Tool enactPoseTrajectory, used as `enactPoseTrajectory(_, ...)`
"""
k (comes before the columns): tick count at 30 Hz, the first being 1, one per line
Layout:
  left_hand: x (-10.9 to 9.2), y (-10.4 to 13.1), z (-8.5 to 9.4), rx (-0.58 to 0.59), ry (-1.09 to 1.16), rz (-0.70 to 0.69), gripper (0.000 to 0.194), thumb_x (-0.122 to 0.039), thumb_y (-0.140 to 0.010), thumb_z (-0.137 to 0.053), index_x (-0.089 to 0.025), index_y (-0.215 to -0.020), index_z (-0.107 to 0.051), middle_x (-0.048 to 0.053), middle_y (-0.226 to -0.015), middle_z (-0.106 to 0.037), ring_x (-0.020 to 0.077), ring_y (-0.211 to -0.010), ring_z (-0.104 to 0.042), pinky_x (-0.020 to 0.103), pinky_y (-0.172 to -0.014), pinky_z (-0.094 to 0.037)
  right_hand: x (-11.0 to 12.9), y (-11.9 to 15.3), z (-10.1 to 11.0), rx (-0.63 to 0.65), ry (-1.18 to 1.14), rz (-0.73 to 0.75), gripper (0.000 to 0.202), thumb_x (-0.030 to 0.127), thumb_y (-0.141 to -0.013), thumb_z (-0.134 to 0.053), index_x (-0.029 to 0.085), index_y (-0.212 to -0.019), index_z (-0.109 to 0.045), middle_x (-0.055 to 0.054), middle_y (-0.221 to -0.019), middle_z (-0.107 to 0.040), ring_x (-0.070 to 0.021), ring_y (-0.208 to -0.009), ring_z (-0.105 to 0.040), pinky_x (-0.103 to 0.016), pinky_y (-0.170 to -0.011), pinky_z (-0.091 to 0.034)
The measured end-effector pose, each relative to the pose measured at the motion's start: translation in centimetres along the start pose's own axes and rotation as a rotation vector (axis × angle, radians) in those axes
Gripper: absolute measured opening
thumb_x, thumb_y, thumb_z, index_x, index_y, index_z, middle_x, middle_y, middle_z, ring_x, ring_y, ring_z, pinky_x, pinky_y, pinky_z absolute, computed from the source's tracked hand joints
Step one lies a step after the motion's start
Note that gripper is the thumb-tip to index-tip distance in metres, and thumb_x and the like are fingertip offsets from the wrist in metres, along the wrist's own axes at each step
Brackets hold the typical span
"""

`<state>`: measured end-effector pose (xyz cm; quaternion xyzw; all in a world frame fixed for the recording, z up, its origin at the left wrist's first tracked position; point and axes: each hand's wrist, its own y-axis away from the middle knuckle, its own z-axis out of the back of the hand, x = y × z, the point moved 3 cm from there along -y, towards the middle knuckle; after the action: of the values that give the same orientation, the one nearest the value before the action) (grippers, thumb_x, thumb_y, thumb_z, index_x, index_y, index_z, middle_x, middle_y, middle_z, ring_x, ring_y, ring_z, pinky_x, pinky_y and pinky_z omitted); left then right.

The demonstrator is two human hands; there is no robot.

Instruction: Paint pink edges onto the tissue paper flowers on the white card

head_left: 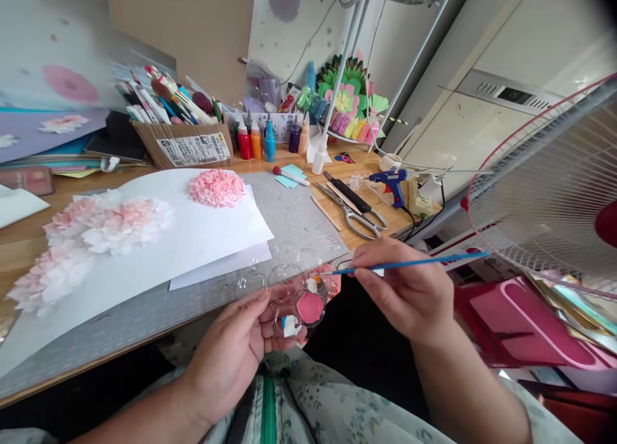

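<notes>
My left hand (pixel 241 335) is closed round a clear plastic paint palette (pixel 282 290), held over the table's front edge. One of its wells holds pink paint (pixel 310 308), and white paint (pixel 290 326) sits in another. My right hand (pixel 405 286) pinches a thin blue paintbrush (pixel 414 262), its tip pointing left at the palette's right side near a small orange patch. Whether the bristles touch paint I cannot make out. Beyond the palette lies a white paper sheet (pixel 212 238) bearing pink and white ruffled petal clusters (pixel 120 222) and a rounder pink one (pixel 216 187).
Scissors (pixel 354 213) and a blue glue gun (pixel 389 182) lie at the table's right. Behind stand a cardboard box of brushes and pens (pixel 183 142) and several paint bottles (pixel 256 141). A fan (pixel 544 187) stands close on the right, above a pink bin (pixel 525 328).
</notes>
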<state>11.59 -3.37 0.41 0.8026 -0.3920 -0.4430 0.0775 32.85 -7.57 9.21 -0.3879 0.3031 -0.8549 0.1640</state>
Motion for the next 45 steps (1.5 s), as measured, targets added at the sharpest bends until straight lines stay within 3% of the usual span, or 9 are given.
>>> enactPoseTrajectory(4,0.1,0.1,0.0,0.002,0.012,0.001,0.026,-0.030,-0.092,-0.063,-0.012,-0.105,-0.077,0.015,-0.095,-0.081,0.0247,-0.079,-0.075,0.032,-0.065,-0.062,0.7,0.6,-0.9,-0.007,-0.002,0.024,0.016,0.011,-0.089,-0.062,0.023,-0.099,-0.063,-0.002,-0.084,-0.070,-0.0131,-0.079,-0.067,-0.028,-0.073,-0.055)
enactPoseTrajectory(10,-0.4,0.6,-0.1,0.007,0.018,-0.022,0.029,-0.034,-0.085,-0.074,-0.011,-0.104,-0.078,0.014,-0.093,-0.081,0.0238,-0.076,-0.074,0.030,-0.063,-0.060,0.3,-0.7,-1.9,0.127,0.011,0.081,0.011,0.011,-0.088,-0.063,0.021,-0.093,-0.063,-0.001,-0.078,-0.071,-0.0126,-0.070,-0.068,-0.025,-0.065,-0.055)
enactPoseTrajectory(17,-0.3,0.2,0.1,-0.002,0.017,-0.019,0.032,-0.037,-0.081,-0.078,-0.013,-0.103,-0.078,0.014,-0.094,-0.081,0.0241,-0.077,-0.074,0.030,-0.063,-0.060,0.3,-0.8,-1.9,0.142,0.037,0.078,0.010,0.012,-0.089,-0.061,0.021,-0.092,-0.061,-0.002,-0.076,-0.069,-0.0139,-0.070,-0.067,-0.027,-0.065,-0.054)
enactPoseTrajectory(26,-0.2,0.2,0.3,0.003,0.000,-0.038,0.023,-0.031,-0.089,-0.069,-0.015,-0.103,-0.079,0.013,-0.098,-0.081,0.0237,-0.081,-0.074,0.030,-0.062,-0.061,0.4,-1.0,-2.0,0.172,0.026,0.083,0.009,0.012,-0.090,-0.061,0.021,-0.090,-0.059,-0.002,-0.076,-0.068,-0.0128,-0.072,-0.065,-0.026,-0.067,-0.054)
enactPoseTrajectory(45,-0.1,0.2,0.1,-0.004,0.015,-0.025,0.025,-0.032,-0.082,-0.077,-0.016,-0.100,-0.079,0.014,-0.098,-0.081,0.0243,-0.079,-0.074,0.029,-0.061,-0.060,0.3,-1.2,-2.3,0.187,0.041,0.075,0.008,0.013,-0.089,-0.060,0.021,-0.087,-0.060,-0.001,-0.073,-0.067,-0.0119,-0.068,-0.063,-0.026,-0.064,-0.052)
